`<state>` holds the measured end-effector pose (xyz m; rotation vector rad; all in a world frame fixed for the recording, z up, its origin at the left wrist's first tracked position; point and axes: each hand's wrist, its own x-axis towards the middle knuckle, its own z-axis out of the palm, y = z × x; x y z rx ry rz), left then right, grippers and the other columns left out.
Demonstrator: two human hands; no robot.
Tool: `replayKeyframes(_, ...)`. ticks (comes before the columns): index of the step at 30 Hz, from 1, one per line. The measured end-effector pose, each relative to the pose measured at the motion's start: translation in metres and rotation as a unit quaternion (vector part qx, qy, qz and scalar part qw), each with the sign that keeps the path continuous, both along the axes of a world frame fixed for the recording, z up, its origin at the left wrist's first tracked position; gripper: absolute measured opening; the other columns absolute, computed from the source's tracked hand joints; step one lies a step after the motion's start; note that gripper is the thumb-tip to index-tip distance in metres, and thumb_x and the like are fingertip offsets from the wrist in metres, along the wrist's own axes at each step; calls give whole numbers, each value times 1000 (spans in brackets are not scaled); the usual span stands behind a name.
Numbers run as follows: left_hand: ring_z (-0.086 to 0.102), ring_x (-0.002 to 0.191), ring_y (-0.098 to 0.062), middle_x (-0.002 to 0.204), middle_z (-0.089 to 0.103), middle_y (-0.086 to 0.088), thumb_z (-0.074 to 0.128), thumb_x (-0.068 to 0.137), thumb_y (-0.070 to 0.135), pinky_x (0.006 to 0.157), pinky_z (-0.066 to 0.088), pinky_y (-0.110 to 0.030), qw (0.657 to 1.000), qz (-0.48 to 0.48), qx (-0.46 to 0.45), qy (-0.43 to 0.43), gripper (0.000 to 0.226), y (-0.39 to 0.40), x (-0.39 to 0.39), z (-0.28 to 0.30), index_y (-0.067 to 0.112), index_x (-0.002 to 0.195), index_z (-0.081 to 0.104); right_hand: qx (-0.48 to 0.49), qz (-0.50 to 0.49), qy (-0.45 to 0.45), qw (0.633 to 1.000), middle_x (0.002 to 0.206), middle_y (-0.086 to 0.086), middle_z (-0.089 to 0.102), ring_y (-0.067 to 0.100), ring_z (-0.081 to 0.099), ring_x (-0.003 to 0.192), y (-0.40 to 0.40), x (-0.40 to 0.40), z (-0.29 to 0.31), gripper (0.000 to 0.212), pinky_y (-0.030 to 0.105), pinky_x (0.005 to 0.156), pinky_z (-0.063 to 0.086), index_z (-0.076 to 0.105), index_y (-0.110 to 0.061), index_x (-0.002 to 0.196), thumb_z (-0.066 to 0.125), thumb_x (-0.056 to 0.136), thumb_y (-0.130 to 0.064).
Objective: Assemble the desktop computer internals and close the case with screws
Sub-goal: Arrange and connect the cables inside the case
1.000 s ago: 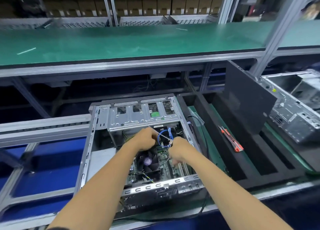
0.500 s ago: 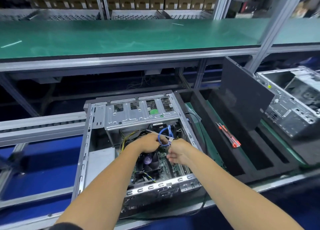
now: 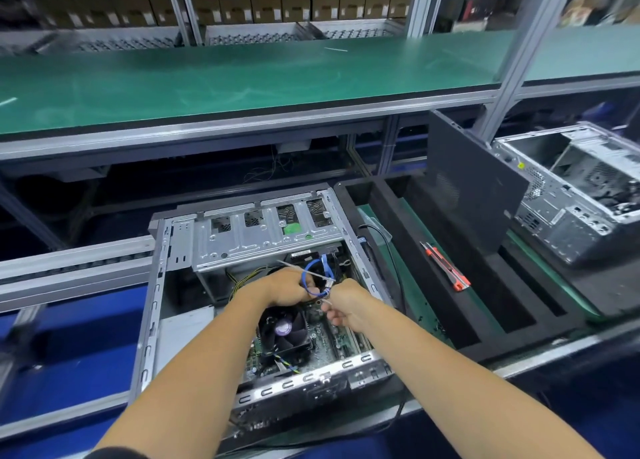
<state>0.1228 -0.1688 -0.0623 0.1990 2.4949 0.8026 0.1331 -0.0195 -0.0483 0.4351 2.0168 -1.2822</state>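
An open desktop case (image 3: 162, 278) lies on its side in front of me, its drive cage (image 3: 263, 237) at the far end. Inside I see the black CPU fan (image 3: 284, 330) on the motherboard. My left hand (image 3: 287, 287) grips a looped blue cable (image 3: 317, 278) above the fan. My right hand (image 3: 346, 306) pinches the tail of a thin white cable tie (image 3: 311, 274) that runs around the loop. Both hands meet just below the drive cage.
A black side panel (image 3: 471, 195) leans in a black foam tray (image 3: 433, 306) to the right, with a red utility knife (image 3: 446, 268) on the foam. A second open case (image 3: 571, 223) sits far right. A green shelf (image 3: 242, 78) runs overhead behind.
Both hands stay on the blue cable and tie below the drive cage, shifting only slightly. My head has moved, so the view drifts a little.
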Motion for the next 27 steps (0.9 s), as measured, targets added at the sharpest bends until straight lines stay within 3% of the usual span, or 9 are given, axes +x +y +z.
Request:
replayKeyframes(4, 49, 80, -14, 85, 56, 3, 67, 90, 24, 73, 38, -26, 995, 57, 30, 82, 21, -9, 8, -1, 13, 72, 66, 14, 57, 18, 998, 73, 11, 58, 14, 51, 51, 1, 5, 3, 18, 20, 44, 45, 45, -4, 118, 35, 104, -3)
replayKeyframes(7, 49, 79, -20, 81, 55, 0, 71, 85, 36, 70, 41, -33, 986, 70, -45, 143, 36, -15, 12, 2, 8, 66, 57, 38, 74, 35, 996, 71, 14, 61, 16, 57, 50, 0, 8, 7, 9, 22, 42, 49, 48, 1, 106, 40, 102, -1)
replayKeyframes(9, 45, 68, -19, 75, 51, -1, 69, 85, 41, 63, 39, -33, 985, 79, -63, 138, 44, -18, 14, 10, 11, 61, 49, 48, 78, 54, 994, 74, 15, 62, 16, 57, 48, 0, 10, 9, 7, 21, 40, 47, 47, -1, 103, 41, 101, 0)
replayKeyframes(12, 53, 63, -19, 70, 58, 0, 64, 91, 27, 60, 42, -29, 992, 69, -54, 86, 26, -22, 17, 23, 10, 71, 60, 52, 82, 84, 992, 76, 17, 66, 13, 58, 41, 3, 13, 8, 13, 20, 40, 46, 52, 2, 108, 43, 99, 2)
replayKeyframes(14, 64, 62, -19, 64, 66, 1, 62, 92, 15, 57, 51, -26, 992, 109, 43, 52, 13, -24, 24, 29, 10, 80, 62, 58, 88, 111, 988, 72, 17, 69, 13, 60, 39, 3, 15, 6, 18, 21, 41, 48, 58, 6, 108, 44, 97, 3)
replayKeyframes(17, 68, 61, -20, 69, 72, -12, 67, 89, 9, 59, 55, -28, 969, 142, 204, -8, 8, -27, 36, 37, 3, 85, 63, 41, 88, 164, 982, 72, 17, 73, 19, 68, 55, 2, 18, 7, 18, 32, 63, 61, 64, 3, 94, 47, 97, 0)
replayKeyframes(23, 71, 89, -28, 93, 72, -20, 66, 88, 4, 80, 57, -32, 941, 116, 314, -48, 10, -23, 46, 32, -2, 95, 70, 1, 99, 182, 978, 78, 12, 74, 15, 70, 61, 4, 21, 8, 20, 33, 73, 62, 70, 3, 89, 53, 96, -5)
replayKeyframes(27, 71, 87, -28, 88, 72, -19, 69, 80, -1, 83, 57, -35, 921, 132, 365, -38, 11, -14, 47, 22, -1, 91, 72, 14, 102, 196, 975, 78, 11, 75, 18, 73, 62, 4, 20, 8, 25, 34, 72, 62, 72, 2, 83, 49, 92, -2)
